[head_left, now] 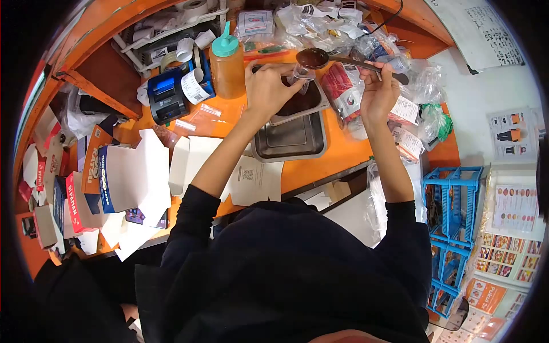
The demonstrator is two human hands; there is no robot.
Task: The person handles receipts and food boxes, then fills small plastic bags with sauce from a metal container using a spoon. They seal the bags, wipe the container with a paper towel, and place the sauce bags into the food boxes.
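My left hand holds a small clear plastic bag over a metal tray of dark sauce. My right hand grips the long handle of a ladle, whose bowl of dark sauce hovers just above the bag's mouth. A second, empty metal tray sits in front of the sauce tray on the orange counter.
An orange squeeze bottle with a teal cap stands left of the trays, next to a blue receipt printer. Folded white boxes crowd the left counter. Plastic bags pile at the right. Blue crates stand lower right.
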